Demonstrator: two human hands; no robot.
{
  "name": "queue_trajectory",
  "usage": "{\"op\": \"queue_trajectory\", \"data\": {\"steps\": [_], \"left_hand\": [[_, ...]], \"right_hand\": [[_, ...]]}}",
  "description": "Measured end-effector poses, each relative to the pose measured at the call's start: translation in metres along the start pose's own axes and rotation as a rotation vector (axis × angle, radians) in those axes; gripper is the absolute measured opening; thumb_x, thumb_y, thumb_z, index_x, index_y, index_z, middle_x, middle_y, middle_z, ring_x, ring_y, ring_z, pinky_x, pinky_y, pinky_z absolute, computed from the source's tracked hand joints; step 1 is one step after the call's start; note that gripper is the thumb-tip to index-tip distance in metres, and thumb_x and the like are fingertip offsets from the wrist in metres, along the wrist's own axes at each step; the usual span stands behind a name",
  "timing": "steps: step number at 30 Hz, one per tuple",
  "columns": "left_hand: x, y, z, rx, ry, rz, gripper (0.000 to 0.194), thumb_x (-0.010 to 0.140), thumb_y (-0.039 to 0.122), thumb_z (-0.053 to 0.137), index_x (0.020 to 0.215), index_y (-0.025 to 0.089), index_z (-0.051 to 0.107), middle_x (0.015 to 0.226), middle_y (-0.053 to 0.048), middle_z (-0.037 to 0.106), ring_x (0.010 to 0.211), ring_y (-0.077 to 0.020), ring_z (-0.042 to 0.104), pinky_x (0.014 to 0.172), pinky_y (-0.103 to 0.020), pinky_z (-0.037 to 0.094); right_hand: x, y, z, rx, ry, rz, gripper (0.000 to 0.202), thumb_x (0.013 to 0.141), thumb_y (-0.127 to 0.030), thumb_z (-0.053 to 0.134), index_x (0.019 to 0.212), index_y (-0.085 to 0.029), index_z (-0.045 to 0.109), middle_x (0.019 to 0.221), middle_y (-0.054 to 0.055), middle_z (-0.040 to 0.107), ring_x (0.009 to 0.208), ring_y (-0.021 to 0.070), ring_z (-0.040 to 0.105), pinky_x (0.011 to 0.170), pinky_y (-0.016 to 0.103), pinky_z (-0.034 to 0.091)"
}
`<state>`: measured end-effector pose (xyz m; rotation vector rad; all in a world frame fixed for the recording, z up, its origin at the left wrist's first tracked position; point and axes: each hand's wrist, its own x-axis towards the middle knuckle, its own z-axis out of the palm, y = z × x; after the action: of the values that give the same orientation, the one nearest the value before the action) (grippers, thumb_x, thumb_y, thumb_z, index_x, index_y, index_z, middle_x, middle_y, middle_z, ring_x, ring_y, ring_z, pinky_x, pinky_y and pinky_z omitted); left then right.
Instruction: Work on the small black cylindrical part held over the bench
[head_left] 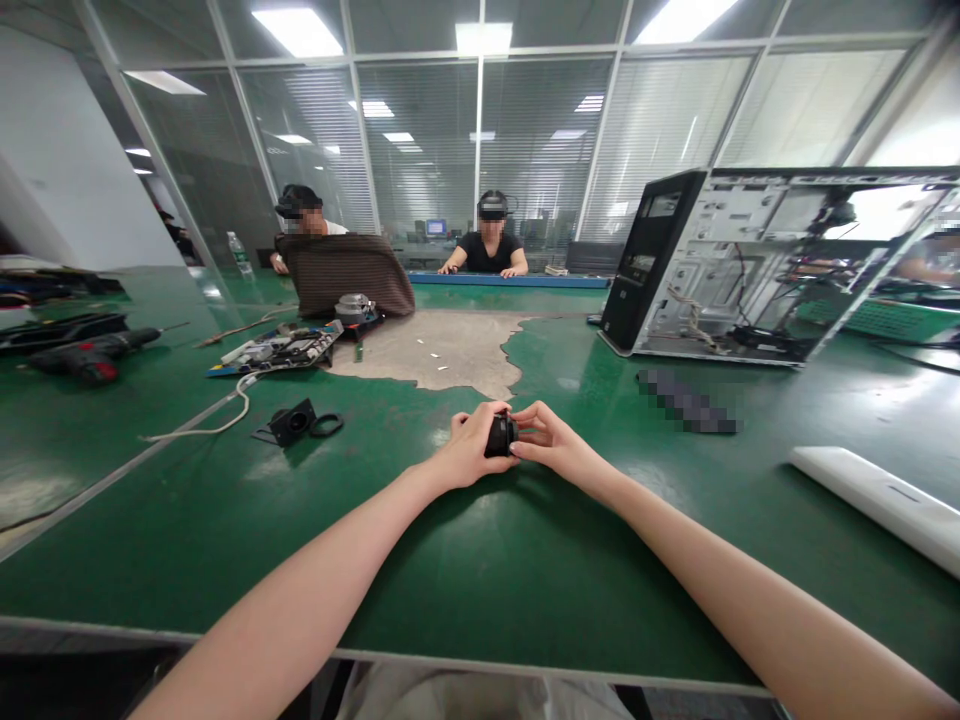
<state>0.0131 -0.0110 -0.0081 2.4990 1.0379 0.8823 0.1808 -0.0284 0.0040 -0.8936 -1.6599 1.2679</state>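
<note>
A small round black part [499,436], like a lens or camera piece, is held just above the green table [450,560] in the middle of the view. My left hand [474,448] wraps round its left side, with fingers over the top and thumb below. From the right, my right hand [545,437] pinches the part's ringed end between fingertips and thumb. To the left on the table lie a black square-plated piece [292,423] and a black ring [327,426].
An open computer case [712,265] stands at the right, with a white casing [877,500] nearer. Circuit boards [281,350], a cable and a power drill [94,355] lie left. Two people [491,245] sit across the table, one behind a brown cloth [341,270].
</note>
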Motion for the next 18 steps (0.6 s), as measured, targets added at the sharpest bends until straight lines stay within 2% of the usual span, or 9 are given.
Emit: {"op": "queue_trajectory", "data": {"steps": [5, 8, 10, 14, 18], "left_hand": [[-0.0002, -0.0004, -0.0002, 0.002, 0.008, -0.007, 0.059, 0.065, 0.037, 0.059, 0.114, 0.025, 0.027, 0.116, -0.004, 0.043, 0.106, -0.0197, 0.042, 0.088, -0.036, 0.025], [0.0002, -0.0005, -0.0002, -0.005, 0.008, 0.0, 0.062, 0.064, 0.036, 0.06, 0.115, 0.025, 0.027, 0.116, -0.004, 0.043, 0.107, -0.0204, 0.041, 0.088, -0.037, 0.025], [0.0004, -0.0001, -0.0005, -0.012, 0.001, -0.004, 0.062, 0.064, 0.035, 0.061, 0.115, 0.025, 0.027, 0.116, -0.005, 0.043, 0.107, -0.0207, 0.041, 0.088, -0.037, 0.025], [0.0004, 0.001, -0.0011, -0.011, 0.001, -0.013, 0.06, 0.065, 0.033, 0.059, 0.115, 0.025, 0.027, 0.116, -0.005, 0.043, 0.106, -0.0207, 0.042, 0.088, -0.037, 0.025], [0.0006, 0.0011, -0.0009, 0.0, 0.005, -0.005, 0.061, 0.064, 0.034, 0.06, 0.115, 0.025, 0.027, 0.115, -0.005, 0.044, 0.105, -0.0204, 0.042, 0.088, -0.037, 0.025]], "right_hand": [[0.0006, 0.0001, 0.0026, 0.02, 0.046, -0.005, 0.024, 0.067, -0.031, 0.06, 0.078, -0.02, 0.042, 0.09, 0.0, 0.055, 0.082, 0.0136, 0.057, 0.076, 0.031, 0.044], [0.0031, 0.0036, 0.0027, -0.025, 0.104, 0.01, 0.027, 0.067, -0.032, 0.06, 0.084, -0.02, 0.043, 0.09, 0.001, 0.054, 0.083, 0.0138, 0.056, 0.077, 0.031, 0.044], [0.0031, 0.0036, 0.0013, -0.043, 0.089, 0.024, 0.029, 0.067, -0.032, 0.06, 0.088, -0.02, 0.044, 0.094, 0.003, 0.054, 0.085, 0.0142, 0.056, 0.079, 0.032, 0.043], [-0.0005, -0.0016, -0.0009, 0.011, -0.02, 0.002, 0.03, 0.064, -0.028, 0.063, 0.086, -0.02, 0.043, 0.103, 0.003, 0.052, 0.089, 0.0148, 0.056, 0.081, 0.033, 0.043], [-0.0001, -0.0018, 0.0015, 0.014, 0.024, 0.0, 0.022, 0.069, -0.03, 0.058, 0.082, -0.019, 0.044, 0.092, 0.001, 0.055, 0.082, 0.0135, 0.057, 0.078, 0.032, 0.044]]}}
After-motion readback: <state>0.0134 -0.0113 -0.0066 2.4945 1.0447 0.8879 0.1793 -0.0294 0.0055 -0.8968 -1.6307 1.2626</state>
